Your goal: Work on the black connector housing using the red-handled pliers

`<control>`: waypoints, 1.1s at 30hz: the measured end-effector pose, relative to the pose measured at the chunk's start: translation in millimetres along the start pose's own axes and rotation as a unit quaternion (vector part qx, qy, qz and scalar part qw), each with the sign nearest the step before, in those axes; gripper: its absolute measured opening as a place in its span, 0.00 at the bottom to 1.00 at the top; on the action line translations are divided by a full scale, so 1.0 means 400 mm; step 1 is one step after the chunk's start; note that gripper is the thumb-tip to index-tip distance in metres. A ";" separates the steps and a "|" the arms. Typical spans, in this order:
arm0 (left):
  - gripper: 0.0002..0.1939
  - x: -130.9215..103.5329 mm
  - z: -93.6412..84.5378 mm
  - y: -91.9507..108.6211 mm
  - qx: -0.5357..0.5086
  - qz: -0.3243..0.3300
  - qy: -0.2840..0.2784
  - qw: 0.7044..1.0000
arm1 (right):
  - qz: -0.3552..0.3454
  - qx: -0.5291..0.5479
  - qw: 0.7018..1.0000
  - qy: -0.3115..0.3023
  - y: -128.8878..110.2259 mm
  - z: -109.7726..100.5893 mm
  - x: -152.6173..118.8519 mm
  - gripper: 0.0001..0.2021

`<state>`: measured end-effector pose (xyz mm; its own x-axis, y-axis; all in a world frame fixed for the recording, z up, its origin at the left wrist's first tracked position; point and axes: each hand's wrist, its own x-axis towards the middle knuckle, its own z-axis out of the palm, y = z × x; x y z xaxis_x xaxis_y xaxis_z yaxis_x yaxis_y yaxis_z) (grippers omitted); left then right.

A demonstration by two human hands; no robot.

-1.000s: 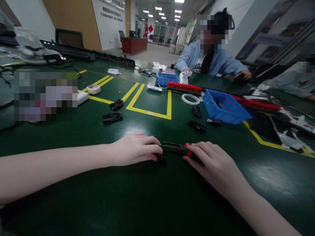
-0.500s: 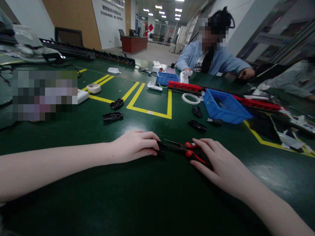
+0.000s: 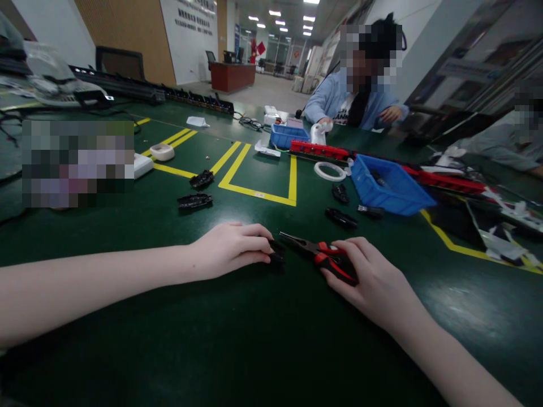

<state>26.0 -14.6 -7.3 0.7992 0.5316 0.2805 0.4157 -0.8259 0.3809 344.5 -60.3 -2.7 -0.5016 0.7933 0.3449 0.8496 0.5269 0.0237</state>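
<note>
Head view: the left hand (image 3: 235,249) is holding a black part (image 3: 278,254) at the table (image 3: 237,339), its fingers pinching narrowly around the left end and hiding it. The right hand (image 3: 375,277) is grasping red-and-black pliers (image 3: 313,247), its fingers wrapping the spread handles; the nose is pointing leftward, its tip lying near the part and seemingly apart from it. Progress is showing only in part: the part and the pliers are both being held, while the nose is gripping nothing visible. Two dark pieces (image 3: 194,202) are lying beyond the left hand, and three other pieces (image 3: 341,218) are lying near the larger blue bin (image 3: 392,202); whether any are finished or waiting is remaining unclear. A tape roll (image 3: 318,171) is lying beside the bin, and a co-worker (image 3: 320,104) is appearing across the table.
</note>
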 end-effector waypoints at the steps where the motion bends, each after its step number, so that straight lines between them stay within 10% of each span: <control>1: 0.10 0.000 -0.001 0.000 -0.001 -0.003 0.002 1.000 | 0.002 0.001 1.000 0.009 0.001 0.000 -0.001 0.18; 33: 0.09 0.003 0.001 -0.009 -0.025 -0.017 -0.002 1.000 | -0.063 0.124 0.990 0.030 -0.017 0.010 -0.006 0.17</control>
<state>25.8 -10.9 -8.9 0.7871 0.5578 0.2632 0.4196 -0.7971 0.4343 339.3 -64.4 -7.4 -0.5843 0.7004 0.4100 0.7110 0.6853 -0.1574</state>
